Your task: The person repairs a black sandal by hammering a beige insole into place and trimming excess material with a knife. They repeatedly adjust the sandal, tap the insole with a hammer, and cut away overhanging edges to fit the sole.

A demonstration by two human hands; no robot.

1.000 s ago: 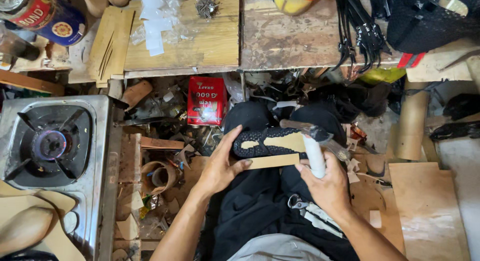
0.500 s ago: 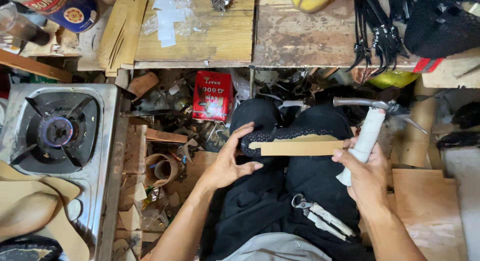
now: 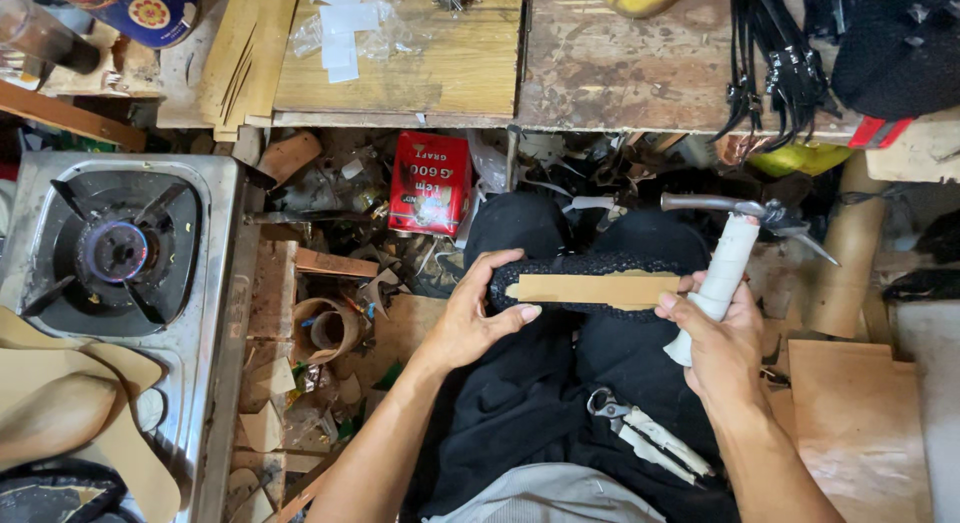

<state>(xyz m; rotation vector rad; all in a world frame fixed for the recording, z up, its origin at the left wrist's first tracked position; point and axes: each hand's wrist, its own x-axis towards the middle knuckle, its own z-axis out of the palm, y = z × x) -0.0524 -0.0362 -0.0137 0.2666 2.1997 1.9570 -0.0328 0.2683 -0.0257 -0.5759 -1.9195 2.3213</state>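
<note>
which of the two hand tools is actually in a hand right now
The hammer with the white wrapped handle: the right hand grips it, head raised. The pliers lie loose on the person's lap, touched by neither hand.

Even soft light, sharp, slight wide-angle distortion

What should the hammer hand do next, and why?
Probably bring the hammer down onto the tan insole: the right hand holds it raised beside the shoe, while the left hand steadies the black shoe upper on the lap.
</note>
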